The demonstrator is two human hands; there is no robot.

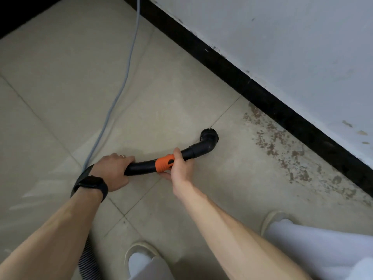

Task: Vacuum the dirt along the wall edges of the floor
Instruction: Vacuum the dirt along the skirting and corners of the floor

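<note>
I hold a black vacuum wand with an orange collar over the beige tiled floor. My left hand grips the wand's rear end, a black watch on that wrist. My right hand grips the wand at the orange collar. The round brush nozzle at the wand's bent tip sits on the tile, left of a band of brown dirt that runs along the black skirting under the white wall.
A ribbed grey hose trails from the wand down past my left arm. A pale blue cable lies across the floor toward the far wall. My two feet in light slippers stand at the bottom.
</note>
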